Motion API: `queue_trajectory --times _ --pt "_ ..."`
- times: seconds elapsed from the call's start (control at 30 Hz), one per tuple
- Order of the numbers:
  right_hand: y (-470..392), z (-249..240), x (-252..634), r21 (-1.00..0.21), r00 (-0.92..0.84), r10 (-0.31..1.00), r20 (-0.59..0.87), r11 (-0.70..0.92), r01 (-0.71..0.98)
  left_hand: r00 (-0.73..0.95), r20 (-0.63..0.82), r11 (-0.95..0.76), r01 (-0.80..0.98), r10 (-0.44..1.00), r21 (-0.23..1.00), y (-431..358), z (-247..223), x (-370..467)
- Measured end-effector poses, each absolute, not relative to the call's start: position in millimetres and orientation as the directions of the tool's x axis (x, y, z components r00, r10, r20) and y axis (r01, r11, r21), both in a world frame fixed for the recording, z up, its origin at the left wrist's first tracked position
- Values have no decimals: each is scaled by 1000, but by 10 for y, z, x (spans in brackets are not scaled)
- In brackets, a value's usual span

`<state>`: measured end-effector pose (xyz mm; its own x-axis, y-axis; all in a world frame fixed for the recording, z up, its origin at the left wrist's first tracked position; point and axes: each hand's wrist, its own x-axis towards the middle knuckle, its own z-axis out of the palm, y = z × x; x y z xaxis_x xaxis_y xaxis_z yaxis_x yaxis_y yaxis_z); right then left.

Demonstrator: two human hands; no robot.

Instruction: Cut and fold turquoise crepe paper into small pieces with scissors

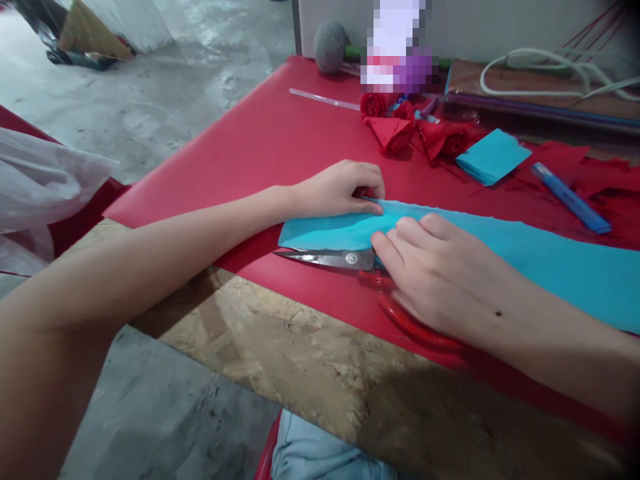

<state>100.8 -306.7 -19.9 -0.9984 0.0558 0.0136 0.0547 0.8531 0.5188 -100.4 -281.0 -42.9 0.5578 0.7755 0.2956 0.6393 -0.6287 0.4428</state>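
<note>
Blue paper [550, 263] lies across the red sheet [235, 160], left hand [353, 190] pinching its far edge near the left end. Right hand [435, 273] curled over paper and scissors [327, 259], can't tell which it grips. Beyond: red flowers [393, 135], blue square [494, 158].

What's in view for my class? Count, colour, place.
scissors: 1, silver-red, strip's near edge
strip: 1, turquoise, by both hands
folded square: 1, turquoise, beside roses
roses: 3+, red, back
scraps: several, red, right
stick-shaped object: 1, blue, right
stick: 1, translucent, back
ball: 1, grey, back
cable: 1, white, back right
pixelated patch: 1, multicoloured, back
table cover: 1, red, centre
board: 1, tan, front
sheeting: 1, white, left
floor: 1, grey, left
trousers: 1, pale blue, bottom
left hand: 1, on strip
right hand: 1, at scissors
</note>
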Motion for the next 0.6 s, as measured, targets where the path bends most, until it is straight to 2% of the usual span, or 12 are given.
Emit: queue_trajectory --times 0.6 --pt "-3042 -158 1065 568 -999 4 43 822 28 565 287 -629 633 774 451 -2800 -421 -1014"
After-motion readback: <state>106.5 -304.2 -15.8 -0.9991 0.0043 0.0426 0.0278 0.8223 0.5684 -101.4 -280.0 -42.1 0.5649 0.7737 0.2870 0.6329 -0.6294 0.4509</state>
